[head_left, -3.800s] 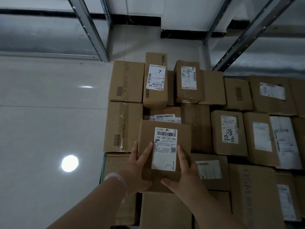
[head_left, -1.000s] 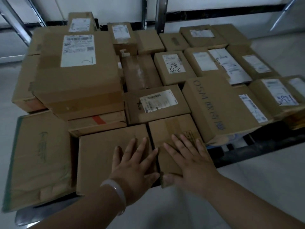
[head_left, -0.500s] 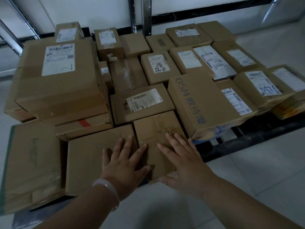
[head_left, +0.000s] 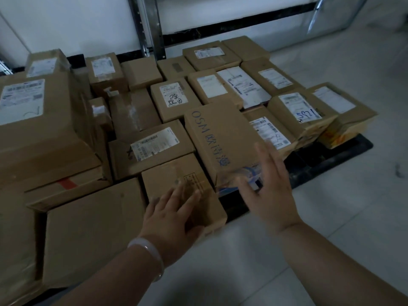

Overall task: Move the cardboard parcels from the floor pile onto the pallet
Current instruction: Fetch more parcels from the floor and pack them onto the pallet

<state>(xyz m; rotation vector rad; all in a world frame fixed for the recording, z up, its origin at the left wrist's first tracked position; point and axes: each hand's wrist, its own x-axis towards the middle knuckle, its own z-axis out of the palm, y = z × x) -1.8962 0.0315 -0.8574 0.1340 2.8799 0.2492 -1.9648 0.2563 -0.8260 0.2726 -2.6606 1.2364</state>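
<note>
From where I sit, the black pallet (head_left: pixel 344 155) fills most of the view, packed edge to edge with cardboard parcels, the tallest stack at the left topped by a big labelled box (head_left: pixel 37 120). I judge this to be the settling step: the small parcel (head_left: pixel 183 184) at the near edge is already on the pallet, beside the box with blue handwriting (head_left: pixel 220 138). My left hand (head_left: pixel 172 219) lies flat on that small parcel, its grip spread and holding nothing; my right hand (head_left: pixel 267 184) hovers open by the handwritten box's near corner, fingers splayed, empty too. The floor pile is out of view — the next move calls for turning away to fetch another. Free room looks scarce, so a second layer seems likely. A pale bangle (head_left: pixel 148 250) rides my left wrist.
</note>
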